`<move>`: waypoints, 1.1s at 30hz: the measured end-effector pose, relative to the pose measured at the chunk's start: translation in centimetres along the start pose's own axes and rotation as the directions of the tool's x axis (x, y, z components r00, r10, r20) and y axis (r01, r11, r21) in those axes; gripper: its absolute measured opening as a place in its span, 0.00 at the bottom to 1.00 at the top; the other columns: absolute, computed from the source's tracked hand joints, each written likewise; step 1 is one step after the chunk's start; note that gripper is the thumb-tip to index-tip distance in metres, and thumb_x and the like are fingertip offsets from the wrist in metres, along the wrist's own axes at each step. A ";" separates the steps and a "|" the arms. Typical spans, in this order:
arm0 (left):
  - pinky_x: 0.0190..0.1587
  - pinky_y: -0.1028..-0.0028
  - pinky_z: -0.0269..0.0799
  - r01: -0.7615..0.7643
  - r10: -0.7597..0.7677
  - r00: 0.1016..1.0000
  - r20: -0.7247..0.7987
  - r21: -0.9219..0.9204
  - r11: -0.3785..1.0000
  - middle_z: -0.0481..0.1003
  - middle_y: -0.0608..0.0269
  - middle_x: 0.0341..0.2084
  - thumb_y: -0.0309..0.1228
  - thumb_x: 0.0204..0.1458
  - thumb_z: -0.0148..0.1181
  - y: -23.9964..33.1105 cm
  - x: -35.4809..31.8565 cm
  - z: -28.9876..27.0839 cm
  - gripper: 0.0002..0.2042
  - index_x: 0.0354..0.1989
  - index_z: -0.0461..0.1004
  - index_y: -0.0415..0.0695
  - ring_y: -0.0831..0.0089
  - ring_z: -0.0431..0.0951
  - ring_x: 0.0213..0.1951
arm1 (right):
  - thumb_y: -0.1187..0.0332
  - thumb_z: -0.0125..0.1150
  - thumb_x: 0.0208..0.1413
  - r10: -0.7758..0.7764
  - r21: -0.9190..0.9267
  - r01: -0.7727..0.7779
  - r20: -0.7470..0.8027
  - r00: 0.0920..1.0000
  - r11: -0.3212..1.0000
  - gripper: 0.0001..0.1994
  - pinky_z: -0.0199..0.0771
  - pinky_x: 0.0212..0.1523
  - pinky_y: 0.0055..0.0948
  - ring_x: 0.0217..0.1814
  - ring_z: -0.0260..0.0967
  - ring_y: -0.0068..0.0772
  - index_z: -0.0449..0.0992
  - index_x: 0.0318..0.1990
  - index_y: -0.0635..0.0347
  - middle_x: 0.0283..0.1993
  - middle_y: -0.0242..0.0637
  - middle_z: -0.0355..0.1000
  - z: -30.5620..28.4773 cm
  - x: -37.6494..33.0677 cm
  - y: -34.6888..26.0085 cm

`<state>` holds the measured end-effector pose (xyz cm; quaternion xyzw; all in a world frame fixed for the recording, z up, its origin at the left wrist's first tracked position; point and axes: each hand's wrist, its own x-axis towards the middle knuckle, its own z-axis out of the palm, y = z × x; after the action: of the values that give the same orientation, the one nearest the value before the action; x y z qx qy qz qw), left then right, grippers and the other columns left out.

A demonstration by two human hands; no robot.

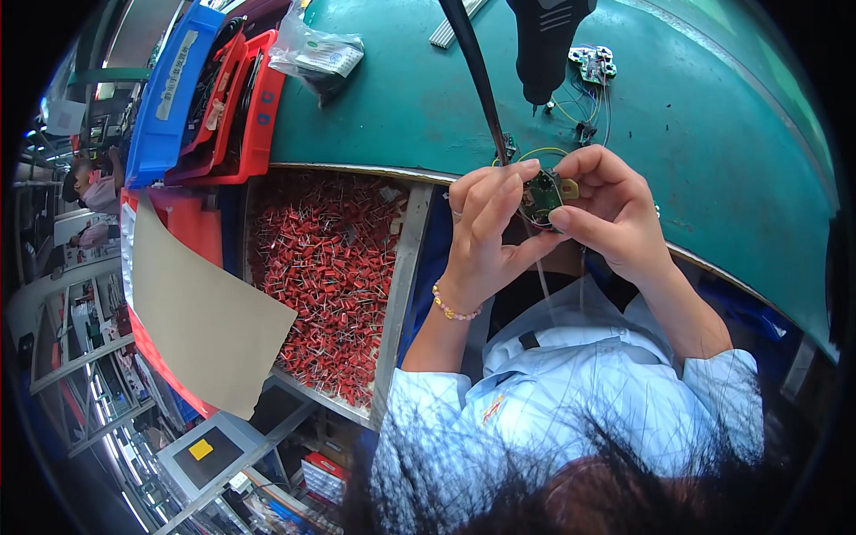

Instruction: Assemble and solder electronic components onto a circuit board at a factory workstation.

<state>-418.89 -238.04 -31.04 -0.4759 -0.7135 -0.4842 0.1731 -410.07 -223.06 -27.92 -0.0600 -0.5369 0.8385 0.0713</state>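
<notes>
Small green circuit board [543, 193] held up at near edge of the worktop [713, 169]
Grip: left hand [484, 221] pinching its left side, right hand [621, 216] its right; black power tool [546, 53] just beyond, loose red components [325, 285] in a metal-rimmed tray [404, 267] to the left

Electronics assembly workshop indicated, circuit board [541, 198] held at green worktop [731, 160], black power tool [546, 45] pointed down above, drawer [401, 285] filled with red leaded components [334, 276], blue bin [152, 143] and red bin [259, 116] stocked alongside, co-worker [102, 192] seen behind.
</notes>
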 end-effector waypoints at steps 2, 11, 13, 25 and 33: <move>0.49 0.67 0.62 0.002 -0.002 1.000 0.000 0.002 1.000 0.74 0.66 0.42 0.37 0.31 0.75 0.1 0.0 0.0 0.30 0.47 0.71 0.43 0.66 0.69 0.45 | 0.78 0.64 0.49 0.000 0.007 0.000 0.004 1.000 1.000 0.17 0.72 0.48 0.24 0.46 0.69 0.23 0.67 0.45 0.68 0.43 0.36 0.69 0.0 0.0 0.0; 0.51 0.66 0.61 -0.007 0.007 0.999 0.034 -0.015 1.000 0.72 0.60 0.48 0.38 0.33 0.74 0.3 0.0 -0.4 0.38 0.55 0.63 0.42 0.63 0.69 0.48 | 0.78 0.63 0.49 -0.022 -0.011 0.022 0.013 1.000 1.000 0.16 0.72 0.48 0.24 0.45 0.69 0.22 0.67 0.45 0.68 0.42 0.36 0.69 0.0 -0.2 -0.1; 0.53 0.65 0.61 0.018 -0.015 0.997 0.071 -0.049 0.999 0.70 0.56 0.52 0.38 0.35 0.74 0.4 0.0 -1.1 0.43 0.61 0.56 0.44 0.60 0.69 0.51 | 0.77 0.63 0.50 -0.027 -0.025 0.028 0.009 1.000 0.999 0.16 0.72 0.47 0.24 0.44 0.70 0.22 0.67 0.45 0.69 0.42 0.35 0.70 -0.1 -0.3 0.0; 0.53 0.68 0.66 0.238 -0.274 0.953 -0.126 -0.245 0.940 0.67 0.55 0.49 0.21 0.52 0.54 0.4 -0.6 -1.0 0.20 0.55 0.64 0.35 0.69 0.70 0.49 | 0.75 0.63 0.50 -0.156 -0.155 0.144 -0.069 0.985 0.977 0.12 0.72 0.42 0.20 0.37 0.69 0.18 0.69 0.41 0.67 0.38 0.33 0.70 -0.7 -0.4 -0.2; 0.49 0.74 0.67 0.240 -0.258 0.954 -0.152 -0.125 0.963 0.67 0.59 0.44 0.18 0.50 0.55 1.7 -1.9 -1.7 0.15 0.47 0.67 0.36 0.73 0.69 0.44 | 0.77 0.64 0.44 -0.551 -0.615 0.605 0.310 0.775 0.506 0.13 0.73 0.39 0.29 0.39 0.71 0.36 0.71 0.39 0.63 0.38 0.40 0.69 0.8 -0.9 0.4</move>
<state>-416.86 -240.33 -30.72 -0.3483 -0.7243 -0.5772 0.1448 -409.34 -224.11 -27.89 0.1315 -0.7973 0.5072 0.2995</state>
